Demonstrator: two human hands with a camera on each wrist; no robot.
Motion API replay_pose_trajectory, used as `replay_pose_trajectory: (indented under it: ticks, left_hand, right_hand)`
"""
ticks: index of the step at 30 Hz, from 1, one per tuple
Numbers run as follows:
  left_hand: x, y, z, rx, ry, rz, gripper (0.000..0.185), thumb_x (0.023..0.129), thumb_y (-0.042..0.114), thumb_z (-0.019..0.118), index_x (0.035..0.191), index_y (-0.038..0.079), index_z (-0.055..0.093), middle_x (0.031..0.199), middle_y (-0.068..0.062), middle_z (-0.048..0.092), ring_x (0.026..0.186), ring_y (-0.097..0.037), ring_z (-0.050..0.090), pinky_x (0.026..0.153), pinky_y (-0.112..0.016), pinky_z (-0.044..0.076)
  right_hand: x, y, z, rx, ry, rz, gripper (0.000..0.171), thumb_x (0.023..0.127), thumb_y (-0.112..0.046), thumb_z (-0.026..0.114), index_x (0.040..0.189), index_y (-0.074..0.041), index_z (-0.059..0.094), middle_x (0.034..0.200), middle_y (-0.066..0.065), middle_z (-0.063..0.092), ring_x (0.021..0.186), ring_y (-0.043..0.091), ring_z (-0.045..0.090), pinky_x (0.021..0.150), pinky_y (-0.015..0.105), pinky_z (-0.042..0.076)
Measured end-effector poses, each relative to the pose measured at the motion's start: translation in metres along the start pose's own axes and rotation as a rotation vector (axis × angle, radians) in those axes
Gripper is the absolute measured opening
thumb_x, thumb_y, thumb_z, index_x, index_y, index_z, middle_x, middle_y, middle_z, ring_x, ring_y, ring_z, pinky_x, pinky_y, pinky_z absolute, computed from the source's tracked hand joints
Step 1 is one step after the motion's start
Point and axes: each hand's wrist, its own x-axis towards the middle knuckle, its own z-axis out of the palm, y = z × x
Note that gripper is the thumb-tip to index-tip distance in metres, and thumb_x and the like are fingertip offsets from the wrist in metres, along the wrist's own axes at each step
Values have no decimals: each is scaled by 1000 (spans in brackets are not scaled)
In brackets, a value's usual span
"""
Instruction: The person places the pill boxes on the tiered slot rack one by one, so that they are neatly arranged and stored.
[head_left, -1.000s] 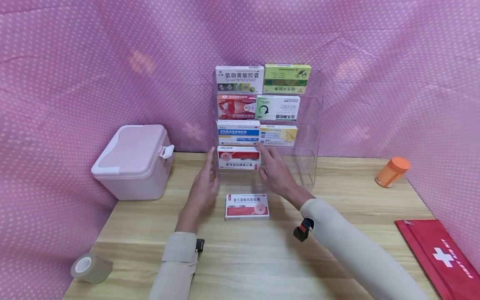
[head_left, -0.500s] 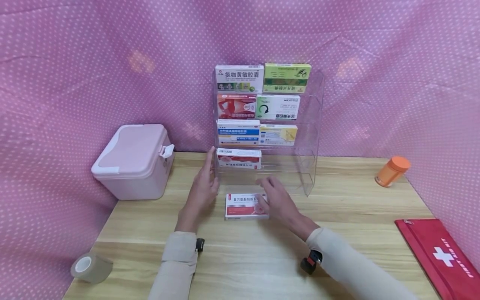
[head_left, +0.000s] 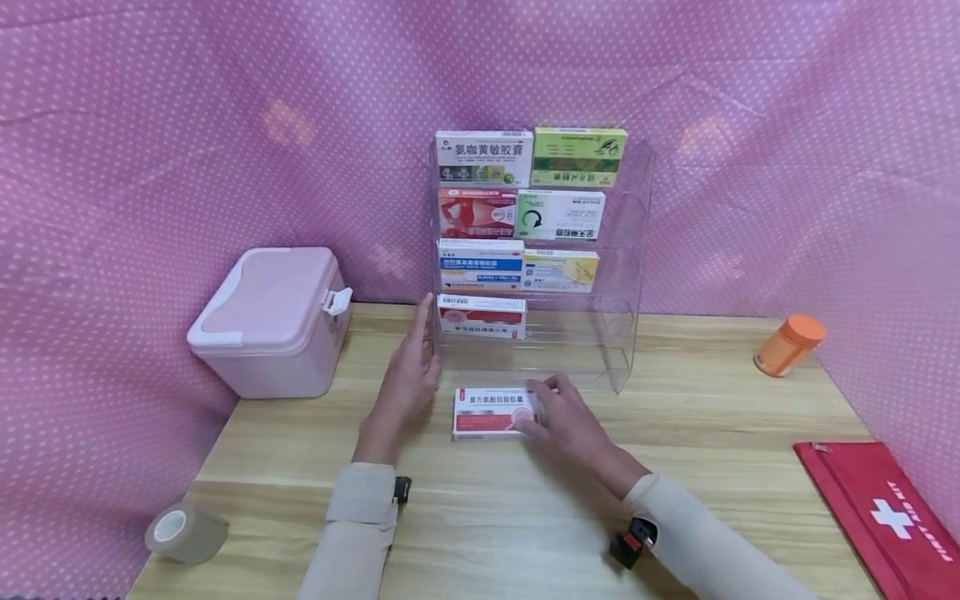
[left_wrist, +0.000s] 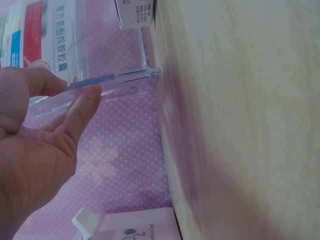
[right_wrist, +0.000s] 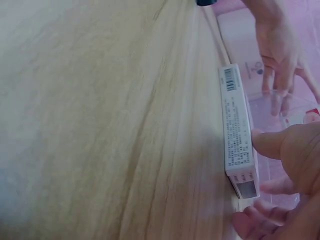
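A clear tiered display rack (head_left: 577,354) stands at the back with medicine boxes on its shelves. My left hand (head_left: 405,375) holds the rack's left side panel; the left wrist view shows thumb and forefinger on either side of the panel's edge. In front of the rack a white and red medicine box (head_left: 487,417) lies flat on the table. My right hand (head_left: 570,423) grips its right end, thumb near the front edge and fingers at the far edge. A matching white and red box (head_left: 482,317) leans back on the lowest shelf, at the left.
A pink lidded medicine chest (head_left: 270,325) stands left of the rack. A roll of tape (head_left: 187,533) lies at the front left. On the right are an orange bottle (head_left: 789,345) and a red first aid pouch (head_left: 877,500). Pink dotted cloth (head_left: 150,167) hangs behind the table.
My right hand has left the lowest-shelf box and come down to the box on the table. The shelf box now leans further back. My left hand has stayed at the rack's side.
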Motion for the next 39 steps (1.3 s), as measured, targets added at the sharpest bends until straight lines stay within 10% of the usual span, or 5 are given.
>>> replay_pose_trajectory:
  ticks: [13,39]
  left_hand:
    - [0,-2,0,24,7,0,112,103,-6,55,162,66,-8,177,-13,32,155,-38,47,129,-55,44]
    - [1,1,2,25,6,-9,116,102,-7,57,161,67,-10,181,-5,23,159,-36,43,129,-53,44]
  right_hand:
    - [1,4,-9,117,-113,-31,50,85,-16,92,121,-12,57,111,7,66,97,20,58,83,33,55]
    - [-4,5,-17,309,-163,-157,35,99,-10,75,126,-17,53,122,17,77,107,28,74,94,47,66]
